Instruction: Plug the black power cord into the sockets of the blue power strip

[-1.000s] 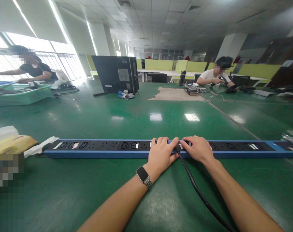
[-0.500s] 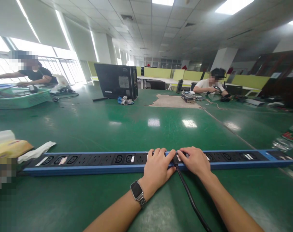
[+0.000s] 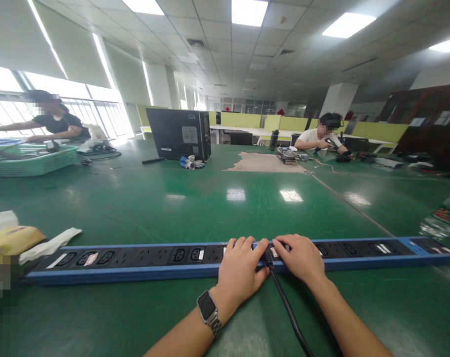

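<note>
A long blue power strip (image 3: pixel 128 273) with black sockets lies across the green table. A black cable (image 3: pixel 289 310) runs from its plug (image 3: pixel 268 258) at the strip's middle down to the bottom edge. My left hand (image 3: pixel 240 270), with a watch (image 3: pixel 207 306) on the wrist, is spread over the strip, fingertips at the far edge, thumb and index finger beside the plug. To the right of the plug rests my right hand (image 3: pixel 301 258), its thumb and index finger bent close together near the plug; what they hold, if anything, is hidden.
A black computer case (image 3: pixel 176 134) and gloves (image 3: pixel 191 162) stand farther back on the table (image 3: pixel 210 203). At left are a green basket (image 3: pixel 42 161) and a yellow tissue pack (image 3: pixel 13 240). A plastic bottle (image 3: pixel 444 215) is at right. Two people sit across the table.
The whole view has tilted up a little, so the strip and hands appear lower. Both hands keep nearly the same place on the strip beside the plug.
</note>
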Available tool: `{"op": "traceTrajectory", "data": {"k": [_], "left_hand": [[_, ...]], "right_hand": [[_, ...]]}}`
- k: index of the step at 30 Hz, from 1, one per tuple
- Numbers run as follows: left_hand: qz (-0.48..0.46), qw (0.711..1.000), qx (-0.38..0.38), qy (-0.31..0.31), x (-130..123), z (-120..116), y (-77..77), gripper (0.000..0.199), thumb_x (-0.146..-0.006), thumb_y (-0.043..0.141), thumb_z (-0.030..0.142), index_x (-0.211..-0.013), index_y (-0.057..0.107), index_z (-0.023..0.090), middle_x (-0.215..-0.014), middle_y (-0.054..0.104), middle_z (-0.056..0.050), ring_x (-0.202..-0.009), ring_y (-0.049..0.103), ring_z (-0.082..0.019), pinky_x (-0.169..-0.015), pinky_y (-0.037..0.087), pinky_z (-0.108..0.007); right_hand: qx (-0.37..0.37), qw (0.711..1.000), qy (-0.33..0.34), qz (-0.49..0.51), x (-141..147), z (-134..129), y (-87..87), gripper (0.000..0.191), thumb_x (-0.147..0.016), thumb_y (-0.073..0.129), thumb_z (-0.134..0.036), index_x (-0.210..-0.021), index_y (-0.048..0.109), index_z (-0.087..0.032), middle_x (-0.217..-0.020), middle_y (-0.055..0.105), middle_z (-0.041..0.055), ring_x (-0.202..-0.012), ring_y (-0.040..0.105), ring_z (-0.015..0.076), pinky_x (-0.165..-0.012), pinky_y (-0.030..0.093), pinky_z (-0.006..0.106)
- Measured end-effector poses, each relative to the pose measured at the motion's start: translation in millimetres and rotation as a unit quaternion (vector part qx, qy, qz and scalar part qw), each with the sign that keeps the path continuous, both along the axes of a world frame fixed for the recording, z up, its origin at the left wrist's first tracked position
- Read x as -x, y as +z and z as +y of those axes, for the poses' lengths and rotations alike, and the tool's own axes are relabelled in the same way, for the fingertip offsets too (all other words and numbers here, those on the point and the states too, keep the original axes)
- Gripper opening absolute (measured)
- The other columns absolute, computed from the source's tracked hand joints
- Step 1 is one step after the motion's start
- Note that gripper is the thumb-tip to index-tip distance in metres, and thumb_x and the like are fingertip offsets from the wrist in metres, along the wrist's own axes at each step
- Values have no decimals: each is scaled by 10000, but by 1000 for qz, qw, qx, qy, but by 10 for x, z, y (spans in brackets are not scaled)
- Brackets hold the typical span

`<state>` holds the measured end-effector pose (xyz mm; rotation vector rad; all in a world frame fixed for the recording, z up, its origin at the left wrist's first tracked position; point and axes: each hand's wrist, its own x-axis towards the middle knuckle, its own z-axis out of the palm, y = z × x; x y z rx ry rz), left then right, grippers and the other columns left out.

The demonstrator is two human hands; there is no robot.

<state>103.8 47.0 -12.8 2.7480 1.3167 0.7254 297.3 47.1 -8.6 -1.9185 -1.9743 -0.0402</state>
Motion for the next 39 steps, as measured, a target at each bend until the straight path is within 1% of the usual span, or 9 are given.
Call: {"op": "traceTrajectory", "data": {"k": [8, 28, 31, 34, 35, 36, 39], "left_hand": [[-5, 1000, -3, 4, -4, 11, -29, 553, -803, 667, 411, -1312, 477, 310, -1165, 591, -65, -1087, 525, -273, -974, 389, -454], [-7, 1000, -1, 4, -4, 14, -28, 565, -796, 675, 411, -1316, 477, 315, -1183, 584, -66, -1098, 522, -276, -983, 388, -458], [-6, 1000, -4, 5, -4, 14, -30, 573, -788, 685, 402, -1315, 478, 313, -1184, 585, -67, -1098, 523, -275, -980, 391, -455], [-6, 1000, -4, 3, -2, 13, -29, 570, -788, 686, 397, -1311, 478, 314, -1175, 587, -65, -1095, 524, -272, -979, 391, -452], [-6, 1000, -3, 1, 0, 12, -26, 564, -790, 685, 399, -1308, 479, 315, -1170, 588, -64, -1093, 525, -271, -979, 391, -452], [-6, 1000, -2, -1, 2, 12, -23, 558, -792, 683, 401, -1304, 480, 315, -1166, 589, -62, -1092, 526, -270, -981, 390, -452], [-4, 1000, -2, -2, 6, 16, -11, 547, -795, 680, 398, -1296, 480, 308, -1165, 588, -61, -1100, 525, -269, -986, 388, -452]], "right_hand": [[-17, 1000, -7, 13, 7, -1, -18, 349, -919, 432, -419, -947, 738, -255, -957, 732, 23, -906, 638, 199, -849, 427, 335], [-15, 1000, -10, 14, 16, -11, -6, 342, -920, 433, -421, -943, 730, -253, -954, 728, 19, -904, 634, 198, -856, 428, 343], [-18, 1000, -4, 12, -5, -15, -17, 353, -917, 440, -446, -955, 728, -246, -966, 728, 26, -915, 634, 201, -866, 429, 345], [-18, 999, 23, 24, -89, -16, -36, 383, -900, 464, -505, -1016, 719, -244, -1028, 721, 29, -964, 630, 196, -890, 428, 333], [-21, 999, 17, 23, -128, -16, -43, 410, -897, 461, -530, -1031, 717, -240, -1051, 717, 35, -986, 627, 201, -913, 419, 341], [-25, 1000, -3, 17, -167, -15, -48, 443, -898, 444, -555, -1028, 720, -233, -1059, 716, 44, -1000, 624, 212, -940, 404, 363], [-22, 995, -96, -24, -252, -15, -56, 554, -922, 338, -601, -909, 741, -220, -968, 727, 74, -972, 624, 253, -976, 350, 453]]}}
